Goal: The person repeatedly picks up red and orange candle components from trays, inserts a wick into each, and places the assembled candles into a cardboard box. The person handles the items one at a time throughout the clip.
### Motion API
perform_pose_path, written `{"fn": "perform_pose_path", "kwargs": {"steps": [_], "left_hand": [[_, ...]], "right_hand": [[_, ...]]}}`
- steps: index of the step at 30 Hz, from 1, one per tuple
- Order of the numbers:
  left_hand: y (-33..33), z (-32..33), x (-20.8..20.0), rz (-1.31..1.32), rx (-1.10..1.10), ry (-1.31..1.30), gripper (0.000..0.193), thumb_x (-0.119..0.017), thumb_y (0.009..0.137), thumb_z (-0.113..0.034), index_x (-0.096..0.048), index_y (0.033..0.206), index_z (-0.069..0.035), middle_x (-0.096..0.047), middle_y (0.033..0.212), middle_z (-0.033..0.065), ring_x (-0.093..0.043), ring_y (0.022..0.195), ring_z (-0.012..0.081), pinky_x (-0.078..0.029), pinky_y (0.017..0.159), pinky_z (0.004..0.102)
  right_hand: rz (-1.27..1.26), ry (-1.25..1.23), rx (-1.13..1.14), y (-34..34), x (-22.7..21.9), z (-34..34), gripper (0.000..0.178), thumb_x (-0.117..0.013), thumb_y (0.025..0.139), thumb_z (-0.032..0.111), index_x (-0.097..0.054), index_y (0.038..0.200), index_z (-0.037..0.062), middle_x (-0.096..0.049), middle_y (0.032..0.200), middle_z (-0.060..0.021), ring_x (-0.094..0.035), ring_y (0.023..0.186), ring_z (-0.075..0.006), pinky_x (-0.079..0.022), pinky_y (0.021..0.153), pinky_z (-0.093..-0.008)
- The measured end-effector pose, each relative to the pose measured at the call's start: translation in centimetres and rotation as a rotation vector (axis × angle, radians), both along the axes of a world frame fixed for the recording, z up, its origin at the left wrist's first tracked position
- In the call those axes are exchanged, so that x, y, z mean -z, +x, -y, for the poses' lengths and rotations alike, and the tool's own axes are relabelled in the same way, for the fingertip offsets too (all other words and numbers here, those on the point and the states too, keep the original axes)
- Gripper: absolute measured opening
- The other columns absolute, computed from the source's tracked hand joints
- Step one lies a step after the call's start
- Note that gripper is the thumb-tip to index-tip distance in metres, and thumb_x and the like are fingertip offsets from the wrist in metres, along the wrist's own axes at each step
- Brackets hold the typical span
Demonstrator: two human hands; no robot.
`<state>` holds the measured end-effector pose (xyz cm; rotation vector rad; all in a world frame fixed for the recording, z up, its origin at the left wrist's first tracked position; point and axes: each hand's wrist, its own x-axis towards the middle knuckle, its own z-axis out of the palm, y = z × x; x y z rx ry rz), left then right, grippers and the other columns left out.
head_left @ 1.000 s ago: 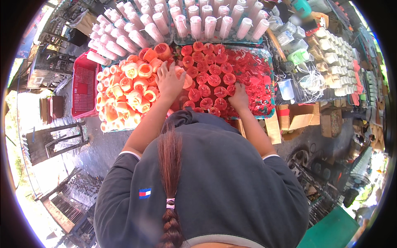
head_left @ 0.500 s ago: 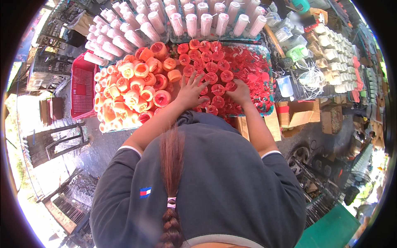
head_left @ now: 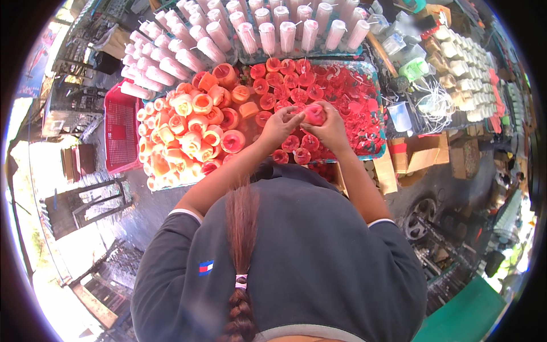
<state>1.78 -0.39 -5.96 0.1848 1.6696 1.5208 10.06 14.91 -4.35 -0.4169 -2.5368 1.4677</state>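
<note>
A pinkish-red rounded wax candle [head_left: 315, 114] is lifted above the tray, gripped by my right hand [head_left: 329, 129]. The fingers of my left hand [head_left: 281, 126] are bent together at the candle's left edge and appear to pinch it. Around and below both hands stand several small red cup-shaped candles [head_left: 289, 142] with short wicks. Thin red wax pieces [head_left: 356, 108] lie loose to the right. Beyond my left forearm are piled orange rose-shaped wax cups [head_left: 188, 122], some of them hollow with red insides.
Rows of pale pink pillar candles [head_left: 268, 37] stand at the back. A red plastic basket [head_left: 121, 134] sits at the left. To the right are a bundle of white string [head_left: 436, 105], a clear cup [head_left: 400, 117], cream-coloured blocks [head_left: 461, 74] and an open cardboard box [head_left: 424, 153].
My right hand has raised a red candle from among the others. My left hand, spread over the candles before, has moved right and closed its fingers at that candle.
</note>
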Motion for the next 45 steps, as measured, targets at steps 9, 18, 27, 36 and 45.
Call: {"fn": "perform_pose_path", "kwargs": {"steps": [9, 18, 27, 36, 45], "left_hand": [[-1.5, 1.5, -1.9, -0.034, -0.192, 0.349, 0.052, -0.065, 0.086, -0.02, -0.044, 0.128, 0.003, -0.061, 0.105, 0.0083, -0.058, 0.093, 0.0097, -0.05, 0.08, 0.024], [-0.8, 0.8, -4.3, -0.522, -0.064, 0.116, 0.055, -0.069, 0.082, -0.025, -0.049, 0.125, 0.003, -0.067, 0.082, 0.0087, -0.063, 0.073, 0.0101, -0.049, 0.064, 0.0249], [0.2, 0.7, -5.0, -1.049, 0.062, -0.048, 0.046, -0.064, 0.084, -0.021, -0.052, 0.122, 0.002, -0.065, 0.094, 0.0178, -0.066, 0.083, 0.0265, -0.051, 0.071, 0.0323], [0.8, 0.5, -5.3, -1.051, -0.012, -0.044, 0.041, -0.059, 0.087, -0.015, -0.05, 0.125, 0.001, -0.064, 0.099, 0.0194, -0.065, 0.087, 0.029, -0.05, 0.076, 0.0317], [1.8, -1.3, -4.5, -0.392, -0.267, 0.343, 0.044, -0.059, 0.089, -0.016, -0.048, 0.129, -0.003, -0.061, 0.099, 0.0109, -0.056, 0.093, 0.0096, -0.047, 0.078, 0.0263]], "right_hand": [[0.081, -1.056, 0.116, -2.2, -1.3, 4.6, 0.045, -0.046, 0.095, 0.036, -0.044, 0.132, 0.0104, -0.057, 0.108, -0.0008, -0.058, 0.092, -0.0115, -0.053, 0.068, -0.028], [-0.128, -1.435, 0.031, -2.7, -1.3, 4.0, 0.038, -0.042, 0.096, 0.04, -0.054, 0.114, 0.0096, -0.06, 0.096, -0.0009, -0.059, 0.085, -0.0104, -0.05, 0.069, -0.03], [0.002, -1.535, 0.126, -2.8, -0.3, 3.1, 0.039, -0.043, 0.093, 0.047, -0.058, 0.103, 0.0124, -0.061, 0.086, 0.0007, -0.061, 0.074, -0.0109, -0.052, 0.06, -0.0284], [0.093, -1.531, 0.021, -2.6, -2.7, 1.6, 0.052, -0.047, 0.09, 0.049, -0.052, 0.121, 0.0078, -0.062, 0.098, -0.002, -0.062, 0.083, -0.0115, -0.054, 0.064, -0.0287], [-0.038, -1.391, -0.036, -2.4, -3.7, 1.1, 0.043, -0.062, 0.088, 0.026, -0.051, 0.124, 0.006, -0.061, 0.103, -0.0029, -0.061, 0.086, -0.0122, -0.054, 0.072, -0.0278]]}}
